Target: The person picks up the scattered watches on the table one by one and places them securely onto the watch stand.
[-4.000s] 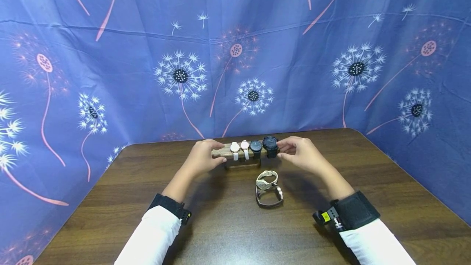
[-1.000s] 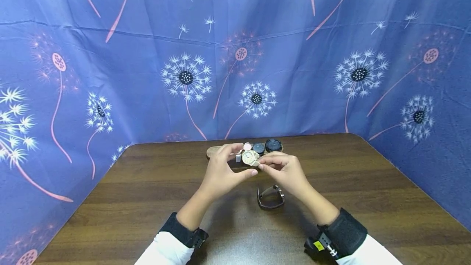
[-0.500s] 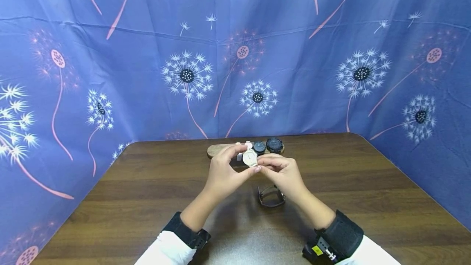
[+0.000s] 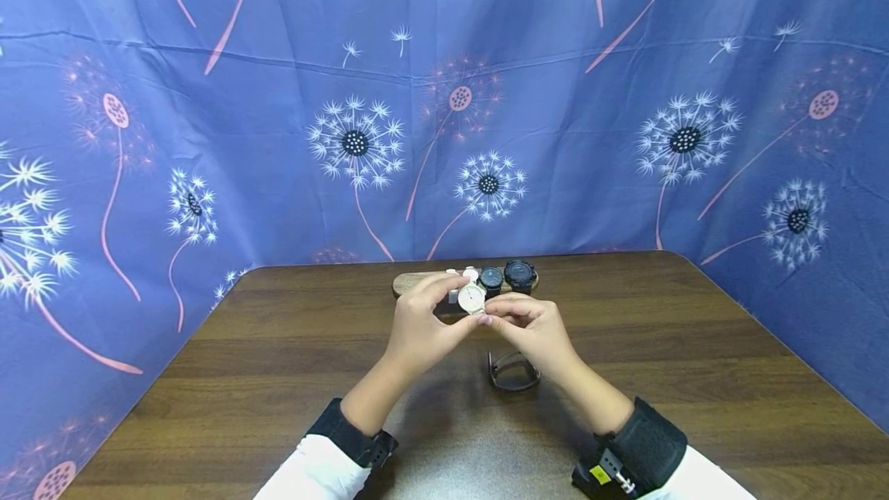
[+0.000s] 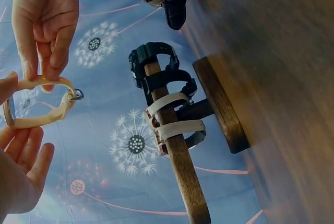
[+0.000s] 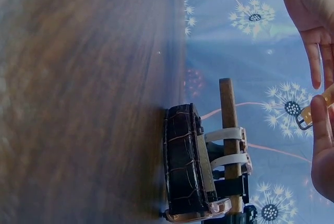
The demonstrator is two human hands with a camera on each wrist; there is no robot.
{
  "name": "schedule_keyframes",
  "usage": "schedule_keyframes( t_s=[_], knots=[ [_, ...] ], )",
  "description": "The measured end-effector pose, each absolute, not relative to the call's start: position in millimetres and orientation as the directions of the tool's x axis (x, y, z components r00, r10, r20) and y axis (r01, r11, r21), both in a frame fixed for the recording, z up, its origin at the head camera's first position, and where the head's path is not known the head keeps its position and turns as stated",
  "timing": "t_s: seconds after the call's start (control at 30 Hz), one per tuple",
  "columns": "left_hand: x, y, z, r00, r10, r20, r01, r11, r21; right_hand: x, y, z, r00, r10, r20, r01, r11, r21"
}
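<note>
A cream-strapped wristwatch (image 4: 471, 298) with a pale round dial is held up in front of the watch stand, its dial facing me. My left hand (image 4: 425, 324) grips it at the left, thumb below and fingers above. At the right, my right hand (image 4: 536, 324) pinches the strap between thumb and fingers; the two thumb tips meet. In the left wrist view the strap (image 5: 57, 117) forms a closed loop with its buckle (image 5: 77, 94) at the far end. The right wrist view shows only the buckle end of the strap (image 6: 313, 113).
Behind stands a wooden watch stand (image 4: 408, 282) bearing two white-strapped watches (image 5: 180, 128) and two black watches (image 4: 518, 275). A dark leather-strapped watch (image 4: 514, 386) lies on its side on the brown table (image 4: 278, 392), nearer me. A blue dandelion-print cloth (image 4: 569, 199) hangs behind.
Earlier both hands were at the stand's ends and the cream watch lay against the dark one. Now both hands hold it up, its dial turned more towards me. The last half second shows almost no movement.
</note>
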State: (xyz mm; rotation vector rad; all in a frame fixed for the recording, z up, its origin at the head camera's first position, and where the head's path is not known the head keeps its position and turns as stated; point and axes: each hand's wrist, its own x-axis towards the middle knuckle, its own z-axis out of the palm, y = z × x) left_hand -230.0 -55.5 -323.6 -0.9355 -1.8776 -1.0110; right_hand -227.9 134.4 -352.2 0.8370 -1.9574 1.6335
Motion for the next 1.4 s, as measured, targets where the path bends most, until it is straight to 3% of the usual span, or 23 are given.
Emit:
schedule_keyframes(
  t_s=[0.13, 0.3, 0.53, 0.77, 1.1, 1.4],
  knots=[
    [-231.9, -57.0, -323.1, -0.387, 0.241, 0.89, 0.871, 0.413, 0.267, -229.3, 135.2, -352.1, -0.702, -0.188, 0.687, -0.709, 0.099, -0.698],
    [-235.7, -62.5, -321.0, -0.392, 0.266, 0.881, 0.869, 0.422, 0.259, -232.5, 139.8, -348.7, -0.721, -0.203, 0.663, -0.688, 0.092, -0.72],
    [-247.5, -78.1, -318.0, -0.457, 0.292, 0.84, 0.836, 0.464, 0.293, -239.5, 156.7, -336.6, -0.776, -0.133, 0.616, -0.631, 0.166, -0.758],
    [-264.1, -103.1, -316.0, -0.483, 0.266, 0.834, 0.799, 0.524, 0.295, -257.2, 185.0, -340.7, -0.79, -0.067, 0.609, -0.606, 0.228, -0.762],
    [-276.5, -148.2, -306.6, -0.665, 0.207, 0.717, 0.656, 0.62, 0.43, -272.0, 212.0, -338.6, -0.837, -0.036, 0.546, -0.523, 0.35, -0.778],
    [-287.7, -165.6, -311.8, -0.738, 0.207, 0.643, 0.585, 0.671, 0.456, -287.3, 230.7, -340.1, -0.851, -0.087, 0.518, -0.497, 0.452, -0.74]
  ],
)
